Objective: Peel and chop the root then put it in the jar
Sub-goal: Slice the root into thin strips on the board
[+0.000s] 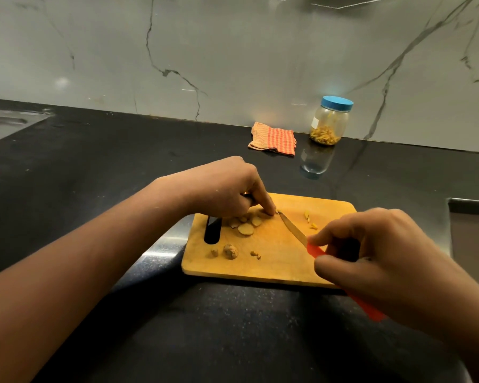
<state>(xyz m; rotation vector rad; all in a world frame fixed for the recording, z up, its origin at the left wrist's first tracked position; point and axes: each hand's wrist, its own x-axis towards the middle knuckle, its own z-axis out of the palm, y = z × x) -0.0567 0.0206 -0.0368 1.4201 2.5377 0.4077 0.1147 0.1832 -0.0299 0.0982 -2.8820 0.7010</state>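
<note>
We are well into the chopping. Our left hand (227, 189) presses its fingertips down on the root (263, 214) near the far-left part of the cutting board (274, 261), fingers closed over what remains uncut. Just beside it, toward the slot at the board's left edge, lie several pale round slices (245, 229). Our right hand (385, 252) is clamped on the red handle of the knife (293, 229) at the board's near-right corner, its tip meeting the root by our left fingertips. Brown scraps (230, 251) near the board's front-left edge look like peelings, so we judge the peeling done. A few yellow bits (310, 221) sit toward the far-right. The jar (329, 123) stands at the counter's back edge, well apart, its blue lid on, beside a checked cloth (273, 138). Finishing the cuts, opening the jar and transferring the pieces remain.
</note>
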